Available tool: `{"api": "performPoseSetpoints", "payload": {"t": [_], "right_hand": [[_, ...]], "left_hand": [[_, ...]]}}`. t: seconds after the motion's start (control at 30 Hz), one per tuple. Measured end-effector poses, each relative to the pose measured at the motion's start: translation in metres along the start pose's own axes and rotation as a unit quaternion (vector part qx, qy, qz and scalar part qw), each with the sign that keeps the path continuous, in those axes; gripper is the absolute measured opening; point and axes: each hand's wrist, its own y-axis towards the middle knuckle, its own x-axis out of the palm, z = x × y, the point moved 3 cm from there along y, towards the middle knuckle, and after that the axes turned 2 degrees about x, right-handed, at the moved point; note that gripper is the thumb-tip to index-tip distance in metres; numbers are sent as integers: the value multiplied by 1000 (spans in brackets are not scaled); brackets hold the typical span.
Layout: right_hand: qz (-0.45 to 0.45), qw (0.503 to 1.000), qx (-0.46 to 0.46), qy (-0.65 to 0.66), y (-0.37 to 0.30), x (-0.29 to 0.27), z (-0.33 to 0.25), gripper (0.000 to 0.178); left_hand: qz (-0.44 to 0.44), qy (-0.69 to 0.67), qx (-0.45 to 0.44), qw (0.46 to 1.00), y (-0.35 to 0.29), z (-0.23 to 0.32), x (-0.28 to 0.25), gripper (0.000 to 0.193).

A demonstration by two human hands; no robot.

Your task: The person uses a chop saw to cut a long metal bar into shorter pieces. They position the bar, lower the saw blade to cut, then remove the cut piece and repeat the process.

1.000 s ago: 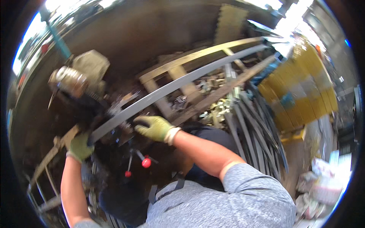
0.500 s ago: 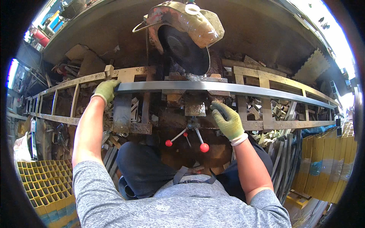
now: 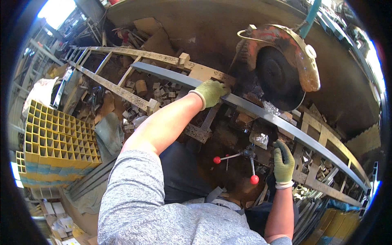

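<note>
A long grey metal tube (image 3: 261,113) lies slantwise across the saw's bed and the rails on both sides. My left hand (image 3: 210,93), in a yellow-green glove, wraps over the tube left of the blade; the tube's end reaches past it to the left. My right hand (image 3: 283,161), gloved alike, is held just on the near side of the tube with its fingers stretched and nothing in them. Beyond the tube, the cut-off saw's dark round blade (image 3: 275,75) shows under its worn guard (image 3: 300,51). A clamp handle with red knobs (image 3: 254,179) is between my arms.
Ladder-like metal rails (image 3: 110,87) run out left and right. Small offcuts (image 3: 165,92) are heaped below them. Bundled yellow square tubes (image 3: 61,136) are stacked at the left, with more yellow tubes (image 3: 339,224) at the lower right. A brown panel (image 3: 196,24) stands behind the saw.
The view has swung to the left. The tube has slid left, so its end now extends past the block on the rail. My left hand now grips it closer to the saw.
</note>
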Motion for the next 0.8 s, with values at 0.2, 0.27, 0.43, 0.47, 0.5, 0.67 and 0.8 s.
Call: {"api": "performPoseSetpoints", "payload": {"t": [0.2,0.27,0.43,0.47,0.5,0.67,0.8], "right_hand": [[7,999,-30,-24,-6,-9,7,36],[11,999,-21,-35,-7,-16,10,35],[8,998,-30,-62,-9,-22,3,34],[2,999,-16,-28,-9,-19,1,34],[-1,1000,-9,-7,-8,-16,-1,34],[-2,999,-38,-37,-6,-5,-6,35],[-12,999,-24,-21,-12,-1,4,33]], "left_hand": [[44,47,-15,998,-40,-92,11,66],[16,97,-94,991,-71,-145,1,66],[22,77,-325,942,-101,-181,-27,92],[25,39,-240,970,-84,-156,-24,92],[2,-23,-165,986,-62,-131,-25,92],[88,15,56,994,-6,-19,-4,68],[41,25,-15,999,-29,-77,6,48]]}}
